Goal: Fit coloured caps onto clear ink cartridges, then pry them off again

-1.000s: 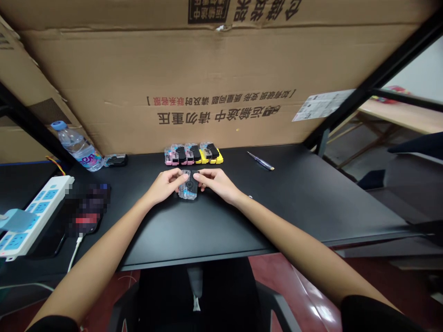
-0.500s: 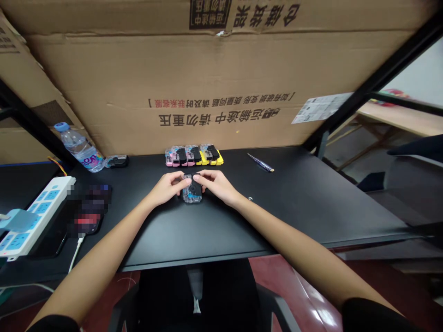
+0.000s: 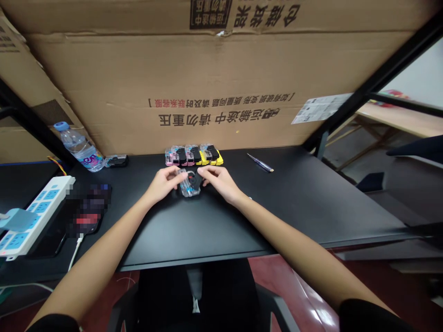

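In the head view, a small clear-and-black plastic device (image 3: 188,188) with blue inside is held over the desk between my two hands. My left hand (image 3: 163,185) is closed, thumb and fingers pinching its clear left side. With thumb and fingertips, my right hand (image 3: 221,184) grips the black part (image 3: 197,179) at the upper right. That black part sits at a slant to the clear body, and a small reddish spot shows between them; whether they are separate I cannot tell. Just beyond, several similar devices (image 3: 194,156) with pink and yellow parts stand in a row.
A screwdriver-like pen tool (image 3: 260,163) lies to the right. At the left are a water bottle (image 3: 81,147), another black-and-clear device (image 3: 116,161), a power strip (image 3: 38,214) and phones (image 3: 88,219) with a cable. Cardboard (image 3: 221,69) walls the desk's back.
The device has been raised slightly away from me and tilted. Its black part now slants against the clear body, and a reddish spot has come into sight.
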`<action>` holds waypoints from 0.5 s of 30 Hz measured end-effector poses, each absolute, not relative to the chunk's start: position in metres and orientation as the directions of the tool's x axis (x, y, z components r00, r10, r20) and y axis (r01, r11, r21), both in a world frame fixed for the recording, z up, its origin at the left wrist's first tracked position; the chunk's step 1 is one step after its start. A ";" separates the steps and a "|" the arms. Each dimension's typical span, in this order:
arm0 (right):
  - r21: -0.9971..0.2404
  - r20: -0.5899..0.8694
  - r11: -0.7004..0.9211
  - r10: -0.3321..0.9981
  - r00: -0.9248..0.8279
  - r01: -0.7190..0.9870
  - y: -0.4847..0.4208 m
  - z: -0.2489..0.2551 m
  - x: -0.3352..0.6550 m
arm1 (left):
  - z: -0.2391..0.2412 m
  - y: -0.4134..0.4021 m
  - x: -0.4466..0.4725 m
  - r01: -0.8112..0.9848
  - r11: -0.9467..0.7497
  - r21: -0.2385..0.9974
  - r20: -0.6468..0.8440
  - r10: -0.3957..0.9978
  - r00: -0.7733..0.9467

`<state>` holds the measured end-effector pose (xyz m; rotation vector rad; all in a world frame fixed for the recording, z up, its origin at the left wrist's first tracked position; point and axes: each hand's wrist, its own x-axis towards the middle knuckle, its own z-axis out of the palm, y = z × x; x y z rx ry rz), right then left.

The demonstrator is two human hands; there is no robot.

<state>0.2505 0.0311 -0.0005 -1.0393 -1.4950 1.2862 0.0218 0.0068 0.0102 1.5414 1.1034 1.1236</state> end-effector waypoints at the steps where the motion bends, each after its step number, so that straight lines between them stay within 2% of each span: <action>1: -0.994 0.097 0.107 0.970 -0.222 0.035 0.032 -0.001 0.251 | 0.011 0.008 0.020 0.136 -0.198 0.971 0.180 0.974 0.134; 3: -0.995 0.085 0.095 0.973 -0.214 0.038 0.032 0.000 0.251 | 0.011 0.009 0.018 0.138 -0.205 0.969 0.193 0.976 0.096; 8: -0.989 0.051 0.104 0.902 -0.429 0.101 0.024 0.004 0.248 | 0.013 0.003 0.023 0.189 -0.157 0.969 0.088 0.940 0.330; 15: -0.997 0.071 0.078 0.972 -0.225 0.022 0.031 0.000 0.251 | 0.008 0.011 0.016 0.130 -0.190 0.973 0.179 0.980 0.090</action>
